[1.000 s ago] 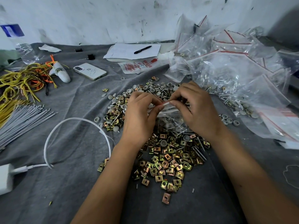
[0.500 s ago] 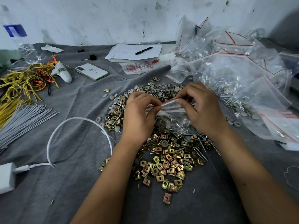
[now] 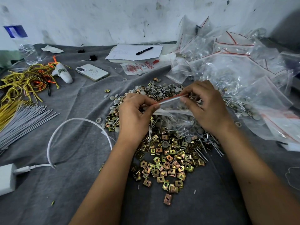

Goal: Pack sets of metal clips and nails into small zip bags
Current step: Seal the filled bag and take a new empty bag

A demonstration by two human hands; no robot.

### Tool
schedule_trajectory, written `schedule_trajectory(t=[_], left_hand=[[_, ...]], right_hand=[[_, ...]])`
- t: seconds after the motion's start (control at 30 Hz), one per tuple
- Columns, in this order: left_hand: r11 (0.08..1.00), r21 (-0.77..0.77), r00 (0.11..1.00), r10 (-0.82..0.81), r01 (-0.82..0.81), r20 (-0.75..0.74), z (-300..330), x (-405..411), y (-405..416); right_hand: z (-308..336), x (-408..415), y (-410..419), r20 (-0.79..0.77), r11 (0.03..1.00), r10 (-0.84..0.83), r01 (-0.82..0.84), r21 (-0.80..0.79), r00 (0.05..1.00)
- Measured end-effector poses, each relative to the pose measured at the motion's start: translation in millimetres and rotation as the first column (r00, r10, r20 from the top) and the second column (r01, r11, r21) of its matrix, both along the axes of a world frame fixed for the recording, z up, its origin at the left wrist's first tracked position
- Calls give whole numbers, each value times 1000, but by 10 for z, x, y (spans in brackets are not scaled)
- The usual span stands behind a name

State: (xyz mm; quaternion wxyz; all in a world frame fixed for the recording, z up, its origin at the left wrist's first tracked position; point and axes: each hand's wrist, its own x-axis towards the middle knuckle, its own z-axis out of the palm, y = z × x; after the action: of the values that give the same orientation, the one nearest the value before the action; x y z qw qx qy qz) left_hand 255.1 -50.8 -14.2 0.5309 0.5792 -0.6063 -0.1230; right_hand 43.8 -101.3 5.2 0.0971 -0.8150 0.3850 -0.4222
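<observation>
The left hand pinches one end of a small zip bag between thumb and fingertips, and the right hand pinches the other end the same way. The bag hangs stretched between them, just above the heap of metal clips, with nails lying along the heap's right edge and grey caps strewn at its far side.

All of it lies on a wrinkled grey cloth that covers the work surface. Behind it stands a scuffed white wall. To the left are a white cable, a bundle of grey ties, yellow and orange cords, a phone and a water bottle. At the back a pen rests on paper. A big mound of clear bags fills the right side.

Against half a second ago, the hands have drawn further apart: then the fingertips nearly met over the bag's mouth, now the whole red-lined zip strip shows between them. The view has also tipped slightly.

The strip's long axis runs left to right, tilted so that the right end is higher and farther away. The bag's mouth faces up and its body hangs below.
</observation>
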Motion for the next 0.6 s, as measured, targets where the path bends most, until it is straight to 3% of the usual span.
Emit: schedule_trajectory(t=[0.2, 0.43, 0.6], left_hand=[[998, 54, 985, -8, 18, -170, -25, 23, -4], [1000, 2, 1000, -23, 23, 14, 9, -10, 17], [1000, 5, 998, -18, 19, -63, -7, -24, 27]], right_hand=[[-1, -84, -50, 37, 999, 2, 0, -54, 999], [-88, -75, -96, -109, 988, -88, 73, -136, 990], [-116, -58, -87, -62, 990, -38, 29, -140, 997]])
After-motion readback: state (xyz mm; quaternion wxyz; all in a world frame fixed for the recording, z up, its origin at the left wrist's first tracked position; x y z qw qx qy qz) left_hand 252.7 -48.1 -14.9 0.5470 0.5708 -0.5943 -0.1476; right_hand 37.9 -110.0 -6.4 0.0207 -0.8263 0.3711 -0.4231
